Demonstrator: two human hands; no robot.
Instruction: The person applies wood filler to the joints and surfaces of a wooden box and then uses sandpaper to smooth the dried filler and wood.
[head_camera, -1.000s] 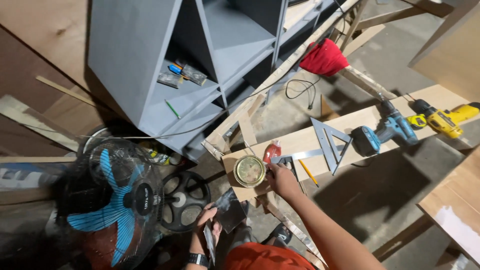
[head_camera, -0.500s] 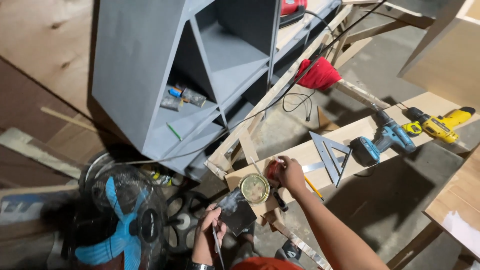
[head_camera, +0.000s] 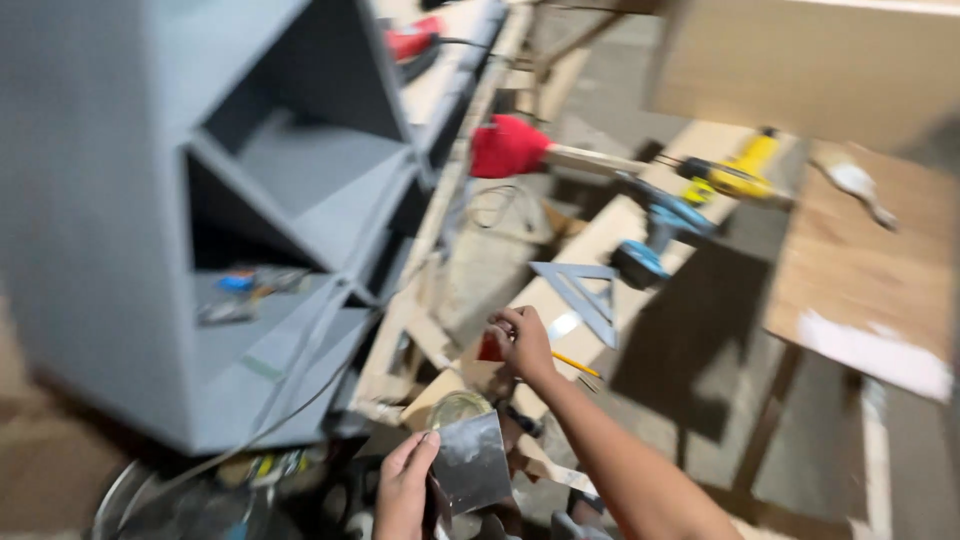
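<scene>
Lifted off the tin (head_camera: 460, 408) since half a second ago, right hand (head_camera: 522, 342) now fisted by a red object (head_camera: 489, 349) (contents, if any, impossible to tell). Left hand (head_camera: 403, 490) gripping a metal scraper (head_camera: 470, 462), blade overlapping the tin on the plank (head_camera: 600, 235). Square (head_camera: 583, 297) and blue drill (head_camera: 660, 228) beyond; grey shelf (head_camera: 180, 220) alongside.

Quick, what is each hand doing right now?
Left hand: holding a flat metal scraper blade by its edge.
Right hand: curled shut on a small red thing; too blurred to tell what it is.
</scene>
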